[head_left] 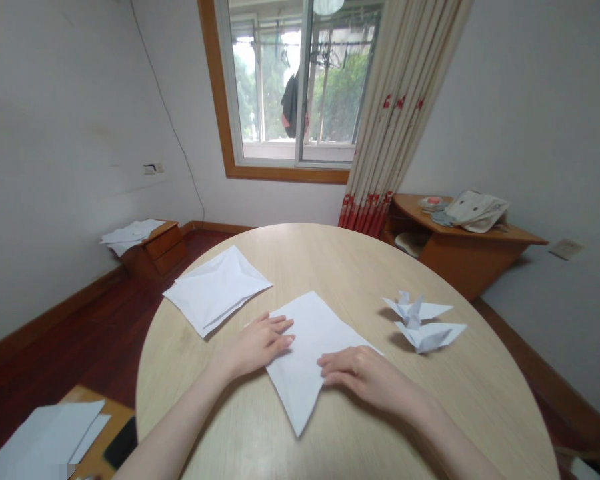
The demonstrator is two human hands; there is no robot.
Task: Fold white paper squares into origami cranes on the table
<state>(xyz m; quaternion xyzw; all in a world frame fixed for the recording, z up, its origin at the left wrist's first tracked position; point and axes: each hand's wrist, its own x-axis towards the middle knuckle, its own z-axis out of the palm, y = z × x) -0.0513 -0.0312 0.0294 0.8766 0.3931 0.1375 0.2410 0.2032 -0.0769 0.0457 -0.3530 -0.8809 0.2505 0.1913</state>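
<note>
Open left hand [254,347] and open right hand [365,377], lying flat on pointed sheet of folded white paper [300,393], mid-frame, on round wood-grain table [330,267].

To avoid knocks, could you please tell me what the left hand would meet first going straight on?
The left hand rests on a white paper sheet; beyond it, the way probably reaches a folded paper crane first, though depth is unclear.
</note>
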